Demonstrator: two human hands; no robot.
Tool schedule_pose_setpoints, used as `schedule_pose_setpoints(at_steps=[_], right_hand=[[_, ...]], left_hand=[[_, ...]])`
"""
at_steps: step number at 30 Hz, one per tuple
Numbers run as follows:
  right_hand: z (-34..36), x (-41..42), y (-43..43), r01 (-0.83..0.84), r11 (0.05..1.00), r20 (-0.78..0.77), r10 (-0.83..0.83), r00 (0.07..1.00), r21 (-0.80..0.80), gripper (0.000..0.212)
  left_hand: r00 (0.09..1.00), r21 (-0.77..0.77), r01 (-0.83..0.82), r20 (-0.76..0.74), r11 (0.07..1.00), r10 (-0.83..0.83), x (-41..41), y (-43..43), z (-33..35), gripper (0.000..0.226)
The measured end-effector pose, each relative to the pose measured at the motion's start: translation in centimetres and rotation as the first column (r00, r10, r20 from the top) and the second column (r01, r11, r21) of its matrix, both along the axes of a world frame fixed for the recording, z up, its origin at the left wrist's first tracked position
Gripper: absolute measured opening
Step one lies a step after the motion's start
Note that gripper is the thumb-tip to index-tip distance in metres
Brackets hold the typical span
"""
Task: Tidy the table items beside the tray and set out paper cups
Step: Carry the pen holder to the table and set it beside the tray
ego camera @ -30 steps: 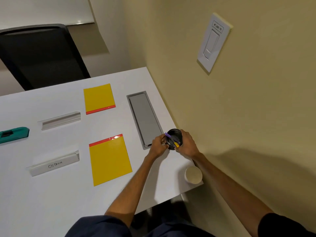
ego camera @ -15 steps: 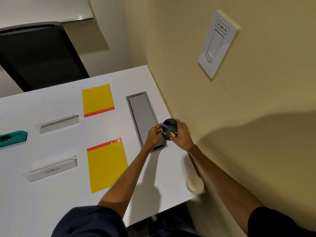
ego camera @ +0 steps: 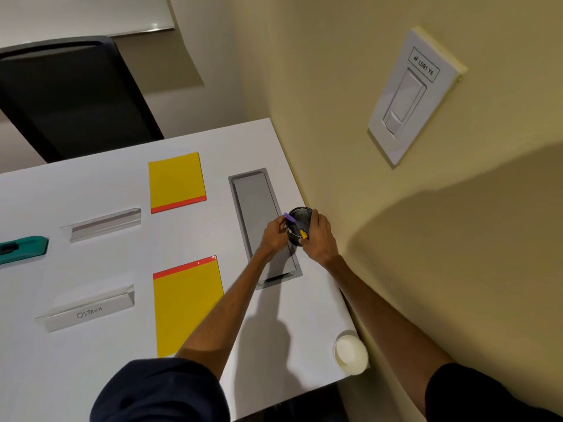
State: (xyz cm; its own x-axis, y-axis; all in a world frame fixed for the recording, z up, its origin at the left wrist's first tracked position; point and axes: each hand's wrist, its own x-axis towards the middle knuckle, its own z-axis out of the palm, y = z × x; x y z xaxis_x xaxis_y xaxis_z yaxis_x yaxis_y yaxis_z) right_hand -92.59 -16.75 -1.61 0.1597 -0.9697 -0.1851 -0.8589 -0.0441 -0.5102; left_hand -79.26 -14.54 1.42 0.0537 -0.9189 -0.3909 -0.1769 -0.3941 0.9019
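Teal object cut by left edge. Mesh cup lower wall hidden behind right hand; contents too small.

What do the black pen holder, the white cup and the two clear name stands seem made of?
Pen holder: likely black metal mesh, matte; a fine grid shows inside.
Cup: likely paper, plain matte white.
Far name stand and near name stand: probably clear acrylic, glossy; the table shows through.

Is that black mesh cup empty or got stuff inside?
Not empty: the black mesh cup has a yellow-tipped pen inside and a purple pen across its rim.
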Motion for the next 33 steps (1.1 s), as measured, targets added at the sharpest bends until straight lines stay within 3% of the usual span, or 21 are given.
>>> schedule_pose_setpoints(at_steps=[7, 12, 19, 22, 26, 33], right_hand=[[-0.8, -0.1, 0.3, 0.033, 0.999, 0.038, -0.034, 0.999, 0.011, 0.093], [-0.8, 0.7, 1.6, 0.058, 0.995, -0.012, -0.059, 0.998, -0.083, 0.084], [-0.5, 0.8, 4.1, 0.100, 0.992, -0.056, -0.104, 0.993, -0.073, 0.081], [0.1, 1.0, 5.8, 0.144, 0.985, -0.044, -0.148, 0.988, -0.099, 0.071], [0.6, 2.4, 8.7, 0.144, 0.973, -0.009, -0.148, 0.989, -0.182, 0.058], [-0.4, 7.0, 13.1, 0.069, 0.990, 0.079, -0.059, 0.995, -0.126, 0.030]], left_hand=[[1.000, 0.036, -0.003, 0.011, 0.999, 0.002, -0.2, 0.3, -0.6, 0.070], [0.999, 0.049, -0.033, 0.011, 0.998, 0.033, 0.0, 0.8, -1.4, 0.070], [0.998, 0.012, -0.003, 0.064, 1.000, 0.003, 0.6, 4.0, -1.4, 0.071], [0.989, -0.007, 0.035, 0.144, 0.999, -0.033, 1.2, 5.9, -1.5, 0.066], [0.982, -0.034, -0.055, 0.179, 0.998, 0.060, 2.6, 9.2, -1.3, 0.053], [0.932, -0.111, -0.176, 0.299, 0.978, 0.202, 8.3, 15.2, -2.6, 0.036]])
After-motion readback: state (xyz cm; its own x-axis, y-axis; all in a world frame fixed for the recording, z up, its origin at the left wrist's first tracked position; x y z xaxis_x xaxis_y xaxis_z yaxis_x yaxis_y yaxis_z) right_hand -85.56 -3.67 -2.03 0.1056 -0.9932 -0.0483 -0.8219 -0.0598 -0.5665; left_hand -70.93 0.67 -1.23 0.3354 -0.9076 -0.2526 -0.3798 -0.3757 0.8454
